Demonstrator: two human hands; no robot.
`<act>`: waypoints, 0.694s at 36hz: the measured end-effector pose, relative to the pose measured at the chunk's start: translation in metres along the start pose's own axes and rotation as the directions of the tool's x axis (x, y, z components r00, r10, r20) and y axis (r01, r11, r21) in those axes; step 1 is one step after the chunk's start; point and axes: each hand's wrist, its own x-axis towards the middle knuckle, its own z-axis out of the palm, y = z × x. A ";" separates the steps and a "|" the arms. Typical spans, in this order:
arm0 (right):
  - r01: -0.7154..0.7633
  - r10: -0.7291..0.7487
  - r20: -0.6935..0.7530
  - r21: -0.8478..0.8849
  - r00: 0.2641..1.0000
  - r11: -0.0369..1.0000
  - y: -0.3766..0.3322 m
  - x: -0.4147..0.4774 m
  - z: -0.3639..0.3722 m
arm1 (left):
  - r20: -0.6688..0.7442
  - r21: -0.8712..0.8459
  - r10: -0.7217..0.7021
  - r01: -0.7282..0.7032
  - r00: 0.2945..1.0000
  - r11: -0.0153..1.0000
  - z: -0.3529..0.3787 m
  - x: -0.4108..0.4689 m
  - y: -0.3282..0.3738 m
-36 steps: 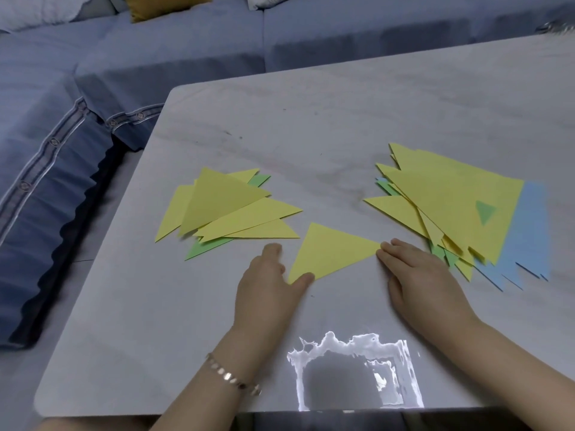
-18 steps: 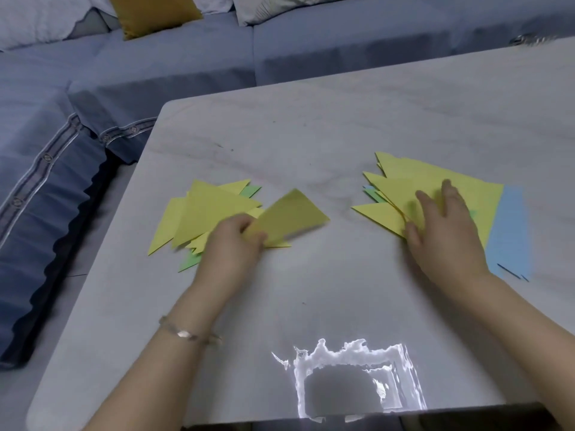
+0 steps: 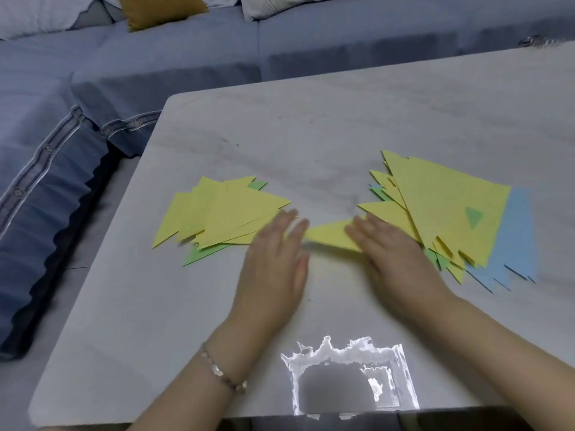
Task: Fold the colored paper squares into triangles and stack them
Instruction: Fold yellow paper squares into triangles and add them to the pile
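A pile of folded yellow and green triangles (image 3: 224, 213) lies at the left of the grey table (image 3: 311, 135). At the right sits a spread pile of yellow, green and blue paper squares (image 3: 445, 206). Between the piles lies one yellow sheet (image 3: 329, 236), and both hands are on it. My left hand (image 3: 273, 262) lies flat with straight fingers at the sheet's left corner, just right of the triangle pile. My right hand (image 3: 395, 259) presses flat on the sheet's right part, next to the square pile. The hands are motion-blurred.
A blue sofa (image 3: 93, 88) wraps round the table's far and left sides, with a mustard cushion (image 3: 158, 7) and pale cushions on it. A bright window reflection (image 3: 348, 377) glares on the table's near edge. A bracelet sits on my left wrist.
My left hand laid the folded yellow triangle on the left pile and came back to the middle. My right hand drew a fresh yellow sheet from the right pile to the middle.
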 end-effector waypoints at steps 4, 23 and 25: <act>0.152 -0.151 0.198 0.008 0.969 0.988 -0.017 -0.008 0.017 | 0.148 -0.027 0.084 -0.081 0.985 0.996 0.018 -0.012 0.012; 0.109 -0.102 0.212 -0.022 0.972 0.994 -0.019 -0.055 -0.007 | 0.403 0.111 0.068 -0.122 0.913 0.986 0.034 -0.041 0.012; 0.091 -0.085 0.207 -0.022 0.975 0.996 -0.014 -0.059 -0.008 | 0.438 0.128 0.050 -0.117 0.897 0.985 0.031 -0.041 0.012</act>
